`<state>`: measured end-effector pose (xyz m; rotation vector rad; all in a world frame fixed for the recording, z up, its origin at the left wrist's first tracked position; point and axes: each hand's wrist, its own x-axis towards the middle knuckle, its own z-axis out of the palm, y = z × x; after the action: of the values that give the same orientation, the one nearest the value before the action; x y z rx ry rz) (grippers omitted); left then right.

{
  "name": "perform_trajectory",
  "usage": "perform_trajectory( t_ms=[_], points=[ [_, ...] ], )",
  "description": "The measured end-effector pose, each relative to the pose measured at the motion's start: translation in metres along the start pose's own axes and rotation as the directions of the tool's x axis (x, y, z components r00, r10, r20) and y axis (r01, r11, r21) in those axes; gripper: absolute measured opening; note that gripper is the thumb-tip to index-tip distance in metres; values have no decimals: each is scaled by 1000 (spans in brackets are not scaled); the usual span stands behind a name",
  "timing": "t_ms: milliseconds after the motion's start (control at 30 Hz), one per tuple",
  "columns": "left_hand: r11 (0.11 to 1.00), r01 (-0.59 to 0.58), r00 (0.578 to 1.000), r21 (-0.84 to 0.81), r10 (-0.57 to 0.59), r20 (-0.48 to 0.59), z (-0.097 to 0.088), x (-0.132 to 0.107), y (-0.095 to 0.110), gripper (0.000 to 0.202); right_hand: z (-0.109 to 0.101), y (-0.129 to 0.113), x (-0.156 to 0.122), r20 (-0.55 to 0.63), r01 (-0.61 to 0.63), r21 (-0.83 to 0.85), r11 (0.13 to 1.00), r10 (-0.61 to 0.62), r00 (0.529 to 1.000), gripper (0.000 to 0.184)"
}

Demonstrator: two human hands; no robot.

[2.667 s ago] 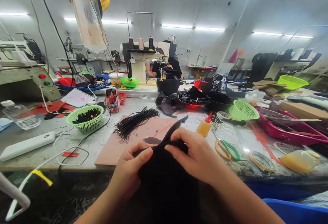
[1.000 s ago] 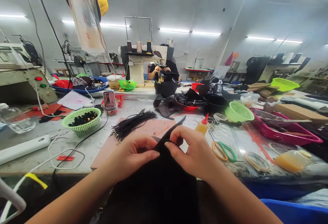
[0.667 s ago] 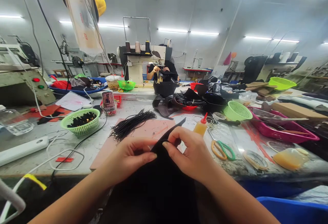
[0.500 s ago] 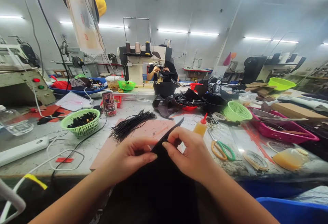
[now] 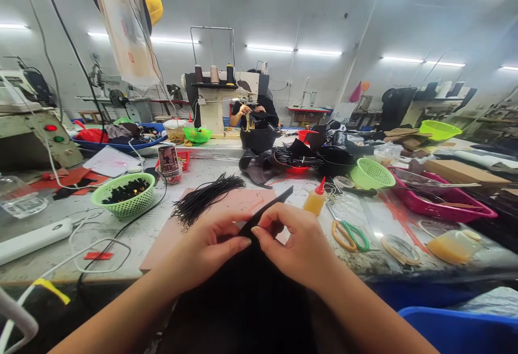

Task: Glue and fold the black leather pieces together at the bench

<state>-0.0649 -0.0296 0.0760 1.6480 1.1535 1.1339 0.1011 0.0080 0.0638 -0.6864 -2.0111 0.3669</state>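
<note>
A black leather piece point(image 5: 246, 289) hangs in front of me, its pointed strap end point(image 5: 275, 202) sticking up over the table. My left hand point(image 5: 206, 249) pinches its top edge from the left. My right hand point(image 5: 297, 240) pinches the same edge from the right, thumb tips nearly touching. Both hands are closed on the piece. Behind them lie a pink cutting mat point(image 5: 178, 230) and a bundle of black cords point(image 5: 204, 197).
A green basket point(image 5: 123, 195) of black bits sits left, a yellow glue bottle point(image 5: 314, 198) and scissors point(image 5: 350, 234) right. A pink tray point(image 5: 441, 203), another green basket point(image 5: 372, 175), cables and a white power strip point(image 5: 34, 235) crowd the table. A person works at a sewing machine point(image 5: 218, 97) beyond.
My hands have shifted along the black piece's top edge and drawn closer together. The view has drifted slightly right.
</note>
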Motion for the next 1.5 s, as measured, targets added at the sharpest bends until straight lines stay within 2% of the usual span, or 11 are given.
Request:
perform_trajectory(
  t_ms=[133, 300, 733, 767, 867, 1000, 1100, 1233, 1300, 1400, 1500],
  points=[
    [1000, 3, 1000, 28, -3, 6, 0, 1, -3, 24, 4, 3, -1, -37, 26, -48, 998, -28, 999, 11],
    [996, 47, 998, 81, -43, -49, -1, -1, -7, 26, 8, 6, -4, -64, 47, -62, 997, -51, 997, 12],
    [963, -112, 993, 246, 103, 49, 0, -2, -7, 21, 6, 5, -4, -31, -108, 13, 994, 108, 994, 9],
    [954, -118, 993, 277, 108, 49, 0, -2, -7, 21, 4, 5, -4, -59, -84, -13, 996, 83, 995, 3],
    [924, -147, 989, 354, 137, 53, 1, -2, -6, 19, -3, 4, -2, -75, 68, -190, 979, -84, 994, 21],
    [857, -193, 980, 478, 145, 135, 3, -1, -4, 13, -14, 2, 2, 152, 282, -297, 912, -246, 957, 13],
    [813, -179, 983, 554, 118, 144, 6, -3, -4, 12, -18, 2, 3, 261, 346, -309, 886, -271, 926, 14],
    [813, -223, 972, 538, 146, 181, 10, -8, -7, 15, -22, 0, 4, 343, 409, -272, 871, -309, 887, 13],
    [775, -235, 971, 587, 159, 179, 11, -11, -7, 16, -25, -2, 4, 328, 437, -205, 876, -360, 874, 16],
    [748, -207, 978, 631, 139, 156, 7, -17, -7, 20, -32, -1, 4, 236, 442, -150, 885, -402, 885, 16],
    [864, -34, 999, 502, 42, -4, -2, -23, -19, 18, -42, 11, 3, 119, 403, -171, 899, -387, 914, 10]
  ],
)
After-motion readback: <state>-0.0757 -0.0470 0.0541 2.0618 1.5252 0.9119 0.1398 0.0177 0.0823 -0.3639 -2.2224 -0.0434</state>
